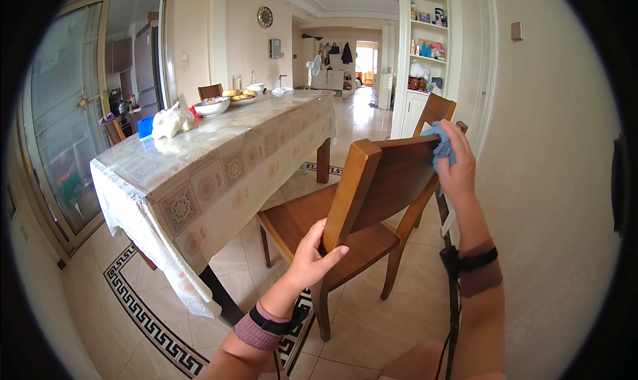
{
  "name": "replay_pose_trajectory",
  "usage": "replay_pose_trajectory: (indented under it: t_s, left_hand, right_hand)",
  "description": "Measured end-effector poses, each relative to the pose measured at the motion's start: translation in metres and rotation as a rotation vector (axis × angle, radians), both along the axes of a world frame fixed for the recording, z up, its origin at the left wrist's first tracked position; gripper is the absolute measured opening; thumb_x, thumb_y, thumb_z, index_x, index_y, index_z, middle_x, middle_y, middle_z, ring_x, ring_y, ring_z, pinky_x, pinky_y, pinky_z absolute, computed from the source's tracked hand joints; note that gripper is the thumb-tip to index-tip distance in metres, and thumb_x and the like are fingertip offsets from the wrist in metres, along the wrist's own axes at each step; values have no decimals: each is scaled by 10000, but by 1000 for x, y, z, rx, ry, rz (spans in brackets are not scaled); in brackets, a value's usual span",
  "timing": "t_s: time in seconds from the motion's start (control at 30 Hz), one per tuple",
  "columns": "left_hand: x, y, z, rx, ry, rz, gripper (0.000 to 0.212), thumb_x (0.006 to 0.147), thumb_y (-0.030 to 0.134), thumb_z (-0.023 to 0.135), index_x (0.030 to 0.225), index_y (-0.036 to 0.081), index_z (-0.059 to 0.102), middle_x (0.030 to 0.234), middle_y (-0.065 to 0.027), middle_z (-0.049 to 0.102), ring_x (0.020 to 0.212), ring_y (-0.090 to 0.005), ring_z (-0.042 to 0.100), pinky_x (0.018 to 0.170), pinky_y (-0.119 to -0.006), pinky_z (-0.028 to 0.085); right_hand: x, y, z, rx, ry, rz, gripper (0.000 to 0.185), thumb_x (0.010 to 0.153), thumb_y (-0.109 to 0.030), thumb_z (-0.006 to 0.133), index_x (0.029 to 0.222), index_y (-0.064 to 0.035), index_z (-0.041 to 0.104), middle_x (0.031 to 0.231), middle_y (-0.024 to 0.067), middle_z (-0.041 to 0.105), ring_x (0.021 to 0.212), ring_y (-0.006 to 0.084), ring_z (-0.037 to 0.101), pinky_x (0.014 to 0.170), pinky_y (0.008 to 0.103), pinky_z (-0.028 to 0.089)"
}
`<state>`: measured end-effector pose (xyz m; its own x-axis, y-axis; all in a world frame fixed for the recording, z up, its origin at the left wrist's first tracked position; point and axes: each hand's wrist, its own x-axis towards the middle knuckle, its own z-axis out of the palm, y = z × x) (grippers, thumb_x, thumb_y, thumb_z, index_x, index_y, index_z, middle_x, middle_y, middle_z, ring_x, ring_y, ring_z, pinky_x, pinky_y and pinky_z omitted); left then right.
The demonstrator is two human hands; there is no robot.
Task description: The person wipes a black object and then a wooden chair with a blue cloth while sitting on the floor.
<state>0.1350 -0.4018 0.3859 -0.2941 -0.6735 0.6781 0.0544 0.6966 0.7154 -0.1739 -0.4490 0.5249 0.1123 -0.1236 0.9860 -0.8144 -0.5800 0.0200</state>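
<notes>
A brown wooden dining chair [398, 185] stands before me, its backrest towards me. My left hand [321, 255] grips the lower part of the backrest's left post, thumb on the near side. At the far upper corner of the backrest, my right hand [458, 160] holds a blue cloth [441, 143] against the top edge; the palm side is partly hidden. Both forearms wear a mauve cuff with a black strap.
Left of the chair is a long table with a patterned tablecloth [239, 168], bearing a white plastic bag [172, 122] and a bowl of food [213, 108]. Another wooden chair [435, 111] stands behind, near shelves [428, 26]. A wall [548, 180] rises close on the right.
</notes>
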Motion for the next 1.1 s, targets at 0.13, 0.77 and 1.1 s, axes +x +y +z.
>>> replay_pose_trajectory:
  t_s: [0.13,0.77,1.1]
  left_hand:
    - [-5,-2,0,21,29,-39,505,871,49,684,1333,9,484,1241,-85,549,1174,-185,508,1023,-319,381]
    - [1,-3,-2,-35,30,-7,519,861,86,716,1324,9,495,1283,-134,540,1212,-244,512,1040,-347,391]
    - [-3,-6,-5,-17,60,-58,546,864,94,725,1340,-5,476,1289,-135,526,1218,-230,505,1049,-346,384]
  right_hand:
    - [-72,-36,13,96,52,-214,583,745,113,492,1290,-81,566,1324,155,574,1263,345,519,1074,403,415]
    - [117,83,12,30,99,170,552,781,111,449,1312,9,558,1308,212,573,1243,353,551,1063,393,414]
    - [163,89,11,-97,196,148,506,760,110,515,1253,29,601,1300,200,567,1221,412,535,1025,448,451]
